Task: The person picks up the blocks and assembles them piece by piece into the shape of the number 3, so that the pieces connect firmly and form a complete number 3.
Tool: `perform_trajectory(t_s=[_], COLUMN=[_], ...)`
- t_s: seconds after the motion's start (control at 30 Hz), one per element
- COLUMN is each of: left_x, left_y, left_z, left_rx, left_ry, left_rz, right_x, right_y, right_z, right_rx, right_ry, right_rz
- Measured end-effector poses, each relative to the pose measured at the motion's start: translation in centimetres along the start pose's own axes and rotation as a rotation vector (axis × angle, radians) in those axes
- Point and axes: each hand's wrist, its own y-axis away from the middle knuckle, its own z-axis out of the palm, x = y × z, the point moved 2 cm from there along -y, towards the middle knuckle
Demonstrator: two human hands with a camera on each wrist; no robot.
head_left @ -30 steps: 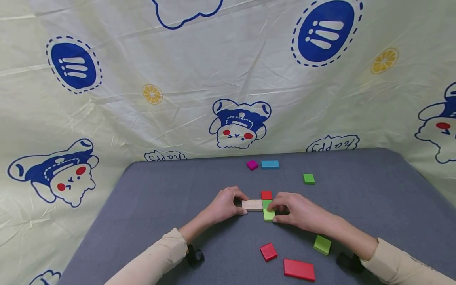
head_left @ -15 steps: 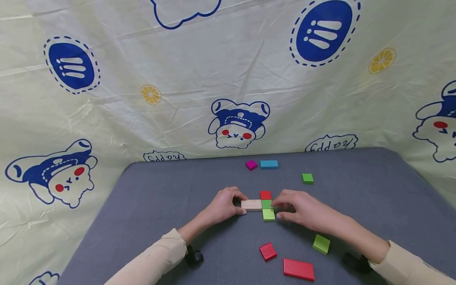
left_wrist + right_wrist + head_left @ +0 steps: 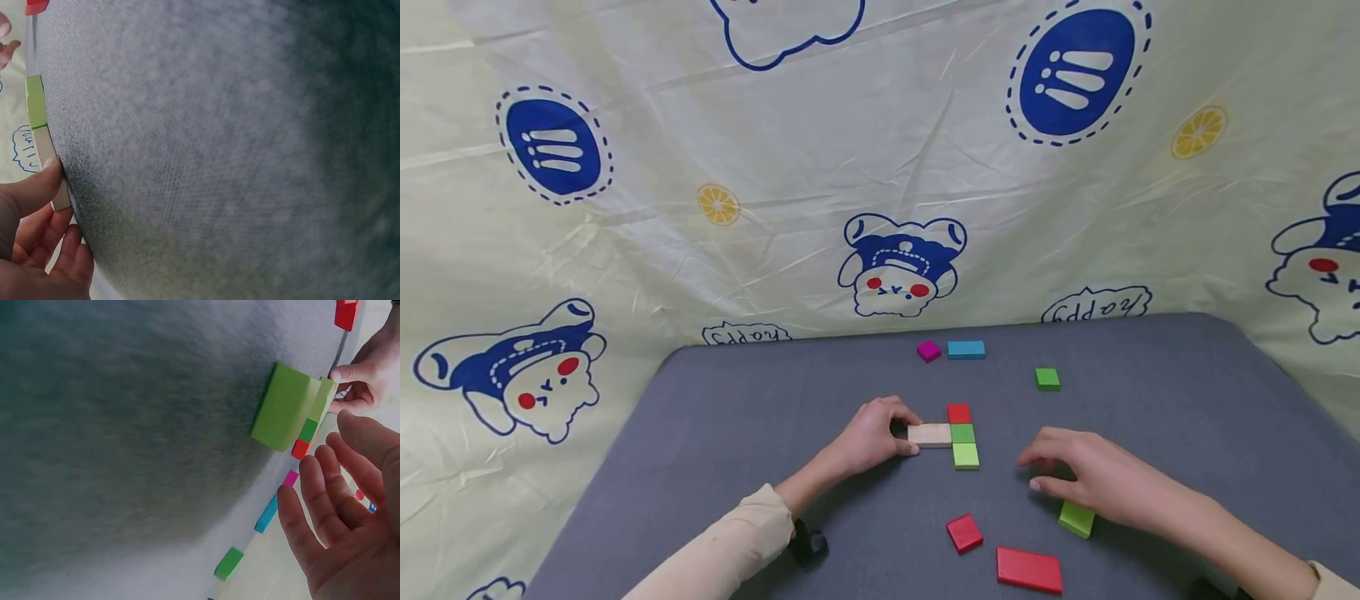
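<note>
In the head view, a plain wooden block [image 3: 929,435] lies flat on the table, and my left hand [image 3: 871,435] pinches its left end between thumb and fingers. A green block [image 3: 962,433] touches its right end, with a red block [image 3: 958,413] on the far side and a light green block [image 3: 966,456] on the near side. My right hand [image 3: 1093,473] holds nothing; its fingers are loosely bent. Beneath it lies another light green block [image 3: 1077,519], partly covered by the hand and large in the right wrist view.
Nearer me lie a small red block [image 3: 965,533] and a longer red block [image 3: 1029,570]. Toward the back are a magenta block [image 3: 928,351], a blue block [image 3: 966,350] and a loose green block [image 3: 1047,379]. A printed cloth [image 3: 790,258] hangs behind the grey table [image 3: 760,400].
My right hand has left the joined blocks and moved right and toward me, over the loose light green block. The left hand keeps its hold on the wooden block.
</note>
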Motion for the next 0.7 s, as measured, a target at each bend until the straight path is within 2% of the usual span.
perform_trajectory(t_s=[0.33, 0.57, 0.7], left_x=[0.0, 0.1, 0.1], left_y=[0.1, 0.2, 0.2], left_z=[0.1, 0.0, 0.0], left_rx=[0.000, 0.002, 0.003], left_ry=[0.002, 0.002, -0.002], left_rz=[0.006, 0.004, 0.001], right_x=[0.8, 1.2, 1.4], right_y=[2.9, 4.0, 4.6], right_z=[0.5, 0.9, 1.1], right_rx=[0.059, 0.057, 0.044], right_ry=[0.018, 0.103, 0.146], right_rz=[-0.001, 0.150, 0.191])
